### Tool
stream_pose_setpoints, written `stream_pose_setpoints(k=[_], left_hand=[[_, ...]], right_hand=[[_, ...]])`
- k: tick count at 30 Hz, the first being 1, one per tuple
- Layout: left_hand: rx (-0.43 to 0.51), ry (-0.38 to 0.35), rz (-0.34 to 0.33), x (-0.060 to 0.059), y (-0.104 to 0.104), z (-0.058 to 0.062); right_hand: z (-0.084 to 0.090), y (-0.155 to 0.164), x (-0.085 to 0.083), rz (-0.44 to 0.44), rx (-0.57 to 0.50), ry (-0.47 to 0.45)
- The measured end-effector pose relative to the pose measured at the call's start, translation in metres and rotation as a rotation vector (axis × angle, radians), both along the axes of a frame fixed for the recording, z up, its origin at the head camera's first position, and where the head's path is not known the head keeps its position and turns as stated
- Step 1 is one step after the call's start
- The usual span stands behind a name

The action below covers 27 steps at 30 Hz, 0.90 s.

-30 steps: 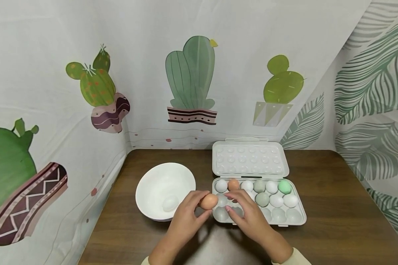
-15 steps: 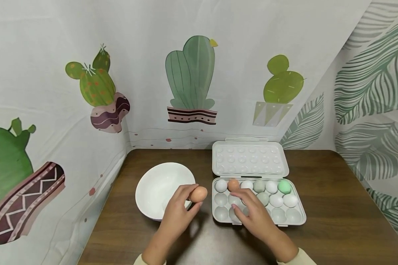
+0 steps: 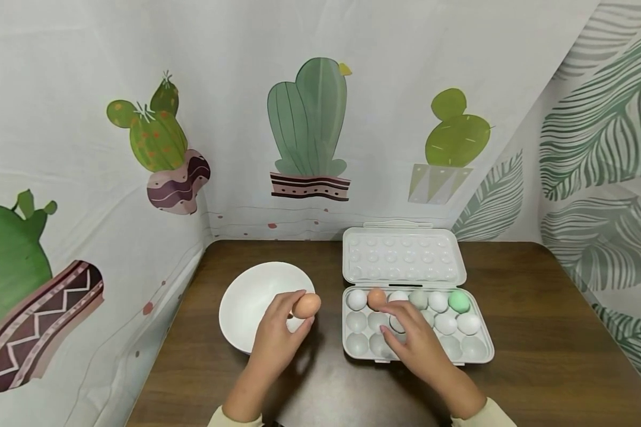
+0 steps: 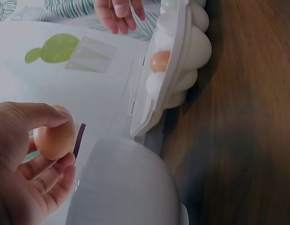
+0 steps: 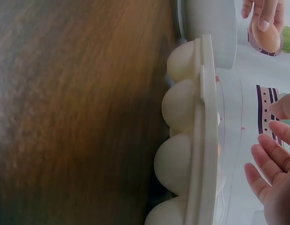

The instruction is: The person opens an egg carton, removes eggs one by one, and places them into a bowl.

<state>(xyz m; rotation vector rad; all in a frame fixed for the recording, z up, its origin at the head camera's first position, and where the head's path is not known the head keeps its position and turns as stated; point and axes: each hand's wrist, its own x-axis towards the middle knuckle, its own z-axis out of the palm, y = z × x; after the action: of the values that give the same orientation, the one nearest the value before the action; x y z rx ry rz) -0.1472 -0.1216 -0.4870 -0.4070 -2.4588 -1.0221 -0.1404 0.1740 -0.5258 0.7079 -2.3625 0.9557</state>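
My left hand (image 3: 298, 313) pinches a brown egg (image 3: 306, 305) between thumb and fingers, just above the right rim of a white bowl (image 3: 248, 293). The left wrist view shows that egg (image 4: 53, 138) held over the bowl (image 4: 126, 187). My right hand (image 3: 392, 320) hovers with relaxed fingers over the left part of a white egg tray (image 3: 483, 353) and holds nothing. Its fingers (image 5: 271, 173) hang loose beside the tray (image 5: 203, 140). A second brown egg (image 3: 376, 298) sits in the tray's back row among white, grey-green and green eggs.
The tray's lid (image 3: 403, 255) lies open flat behind it, towards the wall. Bowl and tray stand side by side on a dark wooden table (image 3: 539, 356). Cactus and leaf printed curtains close in the left, back and right sides.
My left hand has carried the brown egg leftward from the tray's edge to the bowl's rim. My right hand has slid slightly further over the tray.
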Motion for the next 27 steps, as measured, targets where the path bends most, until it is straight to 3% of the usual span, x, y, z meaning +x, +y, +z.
stream_pose_setpoints(k=[5, 14, 21, 27], left_hand=[[-0.022, -0.019, 0.057, -0.003, -0.006, -0.002], [-0.070, -0.079, 0.101, -0.008, -0.015, -0.007], [-0.048, -0.174, 0.150, -0.013, -0.023, -0.010], [-0.053, -0.196, 0.171, -0.017, -0.027, -0.013]], right_hand=[[-0.001, 0.003, -0.002, -0.023, 0.021, -0.006], [-0.005, 0.007, -0.006, -0.063, 0.047, 0.043], [-0.008, 0.008, -0.007, -0.091, 0.079, 0.008], [-0.008, 0.009, -0.006, -0.098, 0.104, 0.003]])
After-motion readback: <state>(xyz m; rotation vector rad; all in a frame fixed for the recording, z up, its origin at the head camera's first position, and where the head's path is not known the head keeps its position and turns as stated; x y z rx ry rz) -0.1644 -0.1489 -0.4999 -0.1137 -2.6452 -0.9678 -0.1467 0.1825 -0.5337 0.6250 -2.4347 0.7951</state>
